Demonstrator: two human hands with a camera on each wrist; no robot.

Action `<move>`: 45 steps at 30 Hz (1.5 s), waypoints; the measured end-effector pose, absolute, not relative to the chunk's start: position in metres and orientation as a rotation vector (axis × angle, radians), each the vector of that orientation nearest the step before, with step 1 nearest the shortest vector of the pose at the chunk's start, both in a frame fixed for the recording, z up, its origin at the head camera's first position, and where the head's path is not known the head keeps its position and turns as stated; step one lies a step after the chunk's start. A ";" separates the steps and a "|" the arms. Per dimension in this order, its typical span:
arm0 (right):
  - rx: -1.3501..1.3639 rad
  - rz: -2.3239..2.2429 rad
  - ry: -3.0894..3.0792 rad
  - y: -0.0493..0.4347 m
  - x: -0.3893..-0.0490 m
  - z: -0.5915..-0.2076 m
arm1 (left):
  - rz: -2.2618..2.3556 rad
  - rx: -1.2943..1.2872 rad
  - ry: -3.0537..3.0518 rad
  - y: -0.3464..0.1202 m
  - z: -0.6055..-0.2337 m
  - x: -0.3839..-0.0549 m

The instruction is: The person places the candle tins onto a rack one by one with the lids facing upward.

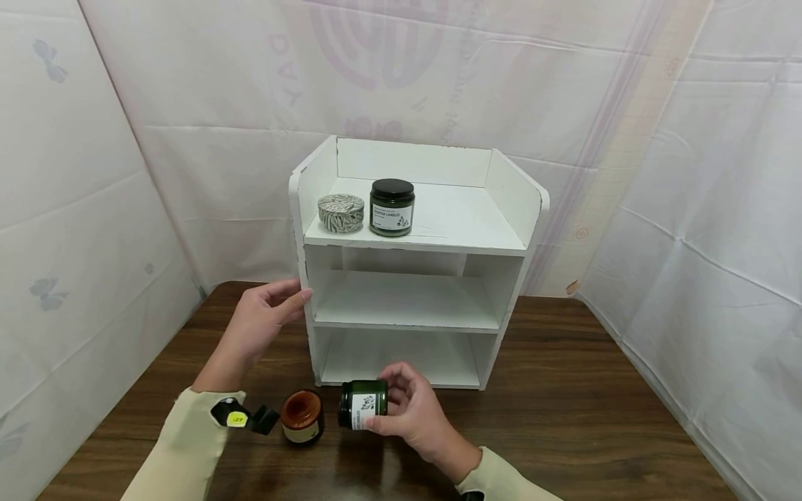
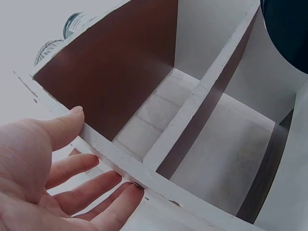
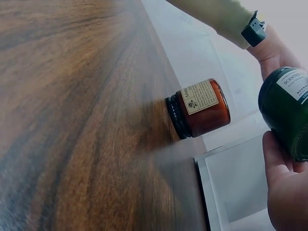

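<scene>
My right hand (image 1: 421, 414) grips a green glass scented candle jar (image 1: 365, 402) with a black lid, tipped on its side above the table, lid toward the left. In the right wrist view, fingers (image 3: 274, 156) lie against the green glass. At the white shelf unit (image 1: 407, 299), my left hand (image 1: 260, 320) touches the left side panel. The left wrist view shows the thumb at the panel's front edge and loosely bent fingers (image 2: 89, 166) along its outer face. An amber candle jar (image 1: 302, 416) stands upside down on its black lid, between my forearms.
On the unit's top shelf stand a round patterned tin (image 1: 341, 213) and another green candle jar (image 1: 392, 209) with a black lid. Two lower shelves lie beneath. Brown wooden table (image 1: 564, 410) carries everything; pale cloth hangs (image 1: 219, 174) behind and on both sides.
</scene>
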State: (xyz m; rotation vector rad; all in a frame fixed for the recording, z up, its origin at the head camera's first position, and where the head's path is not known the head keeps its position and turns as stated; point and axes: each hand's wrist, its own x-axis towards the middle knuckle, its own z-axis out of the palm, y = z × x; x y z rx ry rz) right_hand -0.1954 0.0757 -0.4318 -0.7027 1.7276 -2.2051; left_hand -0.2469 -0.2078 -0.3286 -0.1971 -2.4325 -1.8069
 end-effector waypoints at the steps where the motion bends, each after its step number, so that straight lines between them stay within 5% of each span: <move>1: -0.710 -2.200 1.725 0.076 -0.195 -0.432 | -1.807 -0.197 -2.432 -0.208 -0.329 -0.247; 45: -0.633 -2.116 1.747 0.084 -0.200 -0.416 | -1.809 -0.191 -2.445 -0.208 -0.329 -0.247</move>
